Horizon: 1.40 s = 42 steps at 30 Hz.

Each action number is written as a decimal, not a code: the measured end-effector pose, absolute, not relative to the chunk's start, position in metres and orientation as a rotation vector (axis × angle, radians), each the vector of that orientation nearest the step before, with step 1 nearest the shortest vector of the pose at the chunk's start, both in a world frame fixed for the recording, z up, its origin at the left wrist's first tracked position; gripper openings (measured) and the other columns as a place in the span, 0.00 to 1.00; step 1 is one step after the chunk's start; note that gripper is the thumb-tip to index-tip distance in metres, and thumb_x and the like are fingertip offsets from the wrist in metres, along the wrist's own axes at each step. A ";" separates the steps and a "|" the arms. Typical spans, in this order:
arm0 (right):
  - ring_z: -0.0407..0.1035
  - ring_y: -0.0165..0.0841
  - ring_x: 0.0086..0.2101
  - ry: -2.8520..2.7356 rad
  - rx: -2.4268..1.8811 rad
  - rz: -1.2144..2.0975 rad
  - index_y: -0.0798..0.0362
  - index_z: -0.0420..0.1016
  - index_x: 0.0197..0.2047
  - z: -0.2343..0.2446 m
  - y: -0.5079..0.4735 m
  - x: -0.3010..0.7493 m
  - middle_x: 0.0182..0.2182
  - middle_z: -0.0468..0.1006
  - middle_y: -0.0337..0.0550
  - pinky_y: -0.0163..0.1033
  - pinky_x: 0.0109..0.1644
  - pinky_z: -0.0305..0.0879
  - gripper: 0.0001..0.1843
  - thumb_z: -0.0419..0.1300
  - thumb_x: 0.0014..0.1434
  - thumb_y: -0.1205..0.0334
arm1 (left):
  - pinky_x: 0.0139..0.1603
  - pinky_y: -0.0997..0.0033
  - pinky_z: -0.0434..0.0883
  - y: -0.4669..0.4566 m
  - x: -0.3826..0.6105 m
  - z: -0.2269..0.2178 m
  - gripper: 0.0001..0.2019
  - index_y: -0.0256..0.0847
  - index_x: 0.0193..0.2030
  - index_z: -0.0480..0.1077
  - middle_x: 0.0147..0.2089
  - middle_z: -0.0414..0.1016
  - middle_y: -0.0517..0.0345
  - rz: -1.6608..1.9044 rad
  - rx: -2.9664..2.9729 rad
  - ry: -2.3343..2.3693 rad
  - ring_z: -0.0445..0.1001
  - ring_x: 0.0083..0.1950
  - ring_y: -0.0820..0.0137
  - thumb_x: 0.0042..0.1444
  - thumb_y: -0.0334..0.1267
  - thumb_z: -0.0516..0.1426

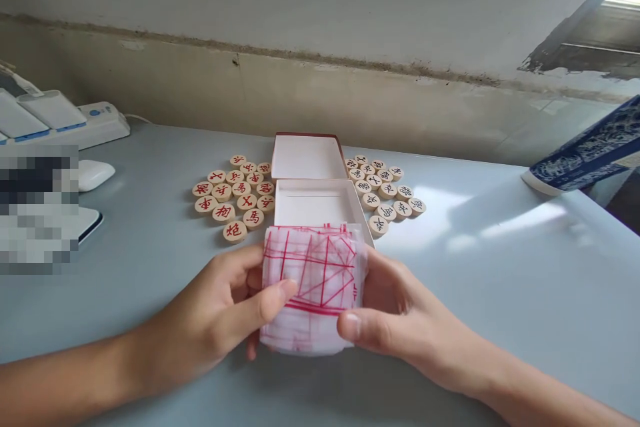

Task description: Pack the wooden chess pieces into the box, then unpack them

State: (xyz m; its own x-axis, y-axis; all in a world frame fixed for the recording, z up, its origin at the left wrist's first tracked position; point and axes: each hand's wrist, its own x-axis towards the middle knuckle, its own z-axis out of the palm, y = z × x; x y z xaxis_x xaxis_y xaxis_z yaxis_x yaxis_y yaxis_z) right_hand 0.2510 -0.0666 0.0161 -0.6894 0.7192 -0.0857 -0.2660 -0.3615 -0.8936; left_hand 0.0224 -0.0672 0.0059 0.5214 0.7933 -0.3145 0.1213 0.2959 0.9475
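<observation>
A folded plastic xiangqi board sheet point(310, 280), whitish and see-through with red lines, is held up between both hands above the front of the table. My left hand point(225, 307) grips its left side, thumb on top and fingers behind. At the right side, my right hand point(395, 313) pinches it in the same way. Just beyond the sheet lies an open white box point(317, 203), its lower part partly covered by the sheet. The box's lid point(307, 157) with a dark red edge lies behind it. Red-marked xiangqi pieces point(235, 231) are left of the box, dark-marked pieces point(387, 211) right.
A white power strip point(105, 123) with plugs and a white mouse point(95, 175) sit at the left of the grey table point(160, 267). A blurred-out patch point(37, 213) is beside them. A blue patterned object point(585, 153) stands at the right, near the wall.
</observation>
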 end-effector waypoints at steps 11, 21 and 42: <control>0.67 0.31 0.32 -1.407 -0.921 1.888 0.53 0.72 0.35 0.014 -0.069 0.250 0.30 0.71 0.38 0.37 0.40 0.71 0.08 0.63 0.63 0.58 | 0.28 0.78 0.68 -0.063 0.033 0.010 0.15 0.44 0.52 0.74 0.31 0.71 0.61 0.495 1.219 0.861 0.67 0.29 0.72 0.65 0.51 0.59; 0.73 0.36 0.39 -1.514 -0.828 1.993 0.52 0.80 0.45 0.018 -0.063 0.256 0.36 0.78 0.42 0.38 0.45 0.74 0.10 0.59 0.67 0.59 | 0.26 0.82 0.69 -0.052 0.032 0.016 0.15 0.42 0.44 0.74 0.35 0.71 0.59 0.333 1.214 0.810 0.69 0.31 0.73 0.65 0.52 0.58; 0.71 0.34 0.32 -1.622 -0.988 1.741 0.51 0.74 0.35 0.016 -0.061 0.253 0.31 0.76 0.41 0.34 0.34 0.72 0.11 0.61 0.65 0.54 | 0.31 0.78 0.68 -0.050 0.025 0.015 0.14 0.46 0.44 0.77 0.34 0.74 0.60 0.458 1.168 0.855 0.71 0.34 0.70 0.63 0.53 0.61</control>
